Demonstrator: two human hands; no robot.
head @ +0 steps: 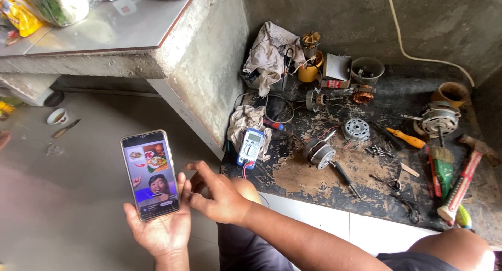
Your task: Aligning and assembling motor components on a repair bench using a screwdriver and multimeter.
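My left hand (159,230) lies palm up at the bottom left and holds a smartphone (150,174) whose lit screen shows small pictures. My right hand (215,194) hovers just right of the phone with fingers bent, its thumb and fingertips close to the phone's right edge, holding nothing. My forearm runs down to the right across my knee.
A dark worn board (324,182) on the floor carries a blue multimeter (250,145), motor parts (319,153), a screwdriver (405,139), a hammer (465,179), rags (269,51) and small cups. A concrete ledge (198,67) stands at left, with a tiled floor below.
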